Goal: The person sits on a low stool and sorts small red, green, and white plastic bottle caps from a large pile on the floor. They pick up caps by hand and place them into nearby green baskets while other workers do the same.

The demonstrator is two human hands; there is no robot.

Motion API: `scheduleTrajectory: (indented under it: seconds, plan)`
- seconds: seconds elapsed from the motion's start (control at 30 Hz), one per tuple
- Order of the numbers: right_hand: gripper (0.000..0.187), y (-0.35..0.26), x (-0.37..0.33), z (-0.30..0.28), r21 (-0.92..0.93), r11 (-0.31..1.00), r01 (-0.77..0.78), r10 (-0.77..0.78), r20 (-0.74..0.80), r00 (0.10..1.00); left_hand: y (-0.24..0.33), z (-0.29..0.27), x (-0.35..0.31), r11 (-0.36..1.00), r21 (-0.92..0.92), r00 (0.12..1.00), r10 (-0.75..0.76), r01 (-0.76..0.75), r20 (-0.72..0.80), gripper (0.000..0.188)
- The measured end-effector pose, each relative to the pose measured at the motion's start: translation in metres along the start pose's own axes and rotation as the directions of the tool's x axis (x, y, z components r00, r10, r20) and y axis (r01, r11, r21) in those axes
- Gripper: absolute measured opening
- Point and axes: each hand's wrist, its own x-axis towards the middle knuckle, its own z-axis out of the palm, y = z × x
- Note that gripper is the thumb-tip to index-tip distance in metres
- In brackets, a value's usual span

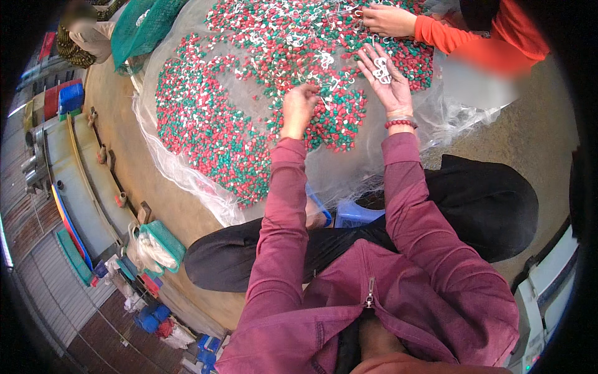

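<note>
Many small red and green plastic pieces [230, 159] lie in a wide heap on a translucent sheet [336, 168]. White plastic hooks [325, 59] are scattered among them. My left hand [300, 107] reaches down to the middle of the heap with its fingers bent together; whatever is in them is hidden. Palm up at the heap's right side, my right hand [391, 93] carries several white hooks [381, 71], its fingers stretched out beneath them. A red bead bracelet [400, 123] circles that wrist.
Across the heap at the upper right, a co-worker's hand [391, 20] in an orange sleeve touches the pieces. Green netting [146, 31] hangs at the upper left, beside another person. A blue plastic stool [356, 214] shows by my legs. A green basket [163, 244] stands left.
</note>
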Motion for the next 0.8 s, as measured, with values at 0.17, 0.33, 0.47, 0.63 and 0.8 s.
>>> scheduleTrajectory:
  seconds: [0.17, 0.33, 0.47, 0.63, 0.8]
  plan:
    - [0.047, 0.003, -0.003, 0.007, -0.029, 0.998, -0.055, 0.057, 0.048, 0.997, -0.005, 0.055, -0.006, 0.955, 0.297, 0.995, 0.032, -0.004, -0.093, 0.043]
    - [0.035, -0.003, -0.005, 0.005, -0.206, 0.967, -0.149, 0.139, -0.063, 0.988, -0.034, 0.027, -0.003, 1.000, 0.025, 0.996, -0.016, 0.018, -0.088, 0.024]
    - [0.028, 0.005, -0.006, -0.001, -0.583, 0.763, -0.279, 0.149, -0.261, 0.954, -0.035, -0.019, -0.005, 0.807, -0.500, 0.949, -0.274, 0.315, 0.156, 0.016]
    - [0.023, 0.034, -0.009, -0.019, -0.501, 0.802, -0.325, 0.126, -0.390, 0.912, -0.019, -0.035, -0.005, 0.306, -0.896, 0.947, -0.115, 0.321, 0.299, 0.016]
    - [0.021, 0.037, -0.008, -0.025, -0.487, 0.820, -0.300, 0.090, -0.408, 0.909, 0.001, -0.015, 0.028, 0.036, -0.917, 0.917, -0.035, 0.398, 0.397, 0.014]
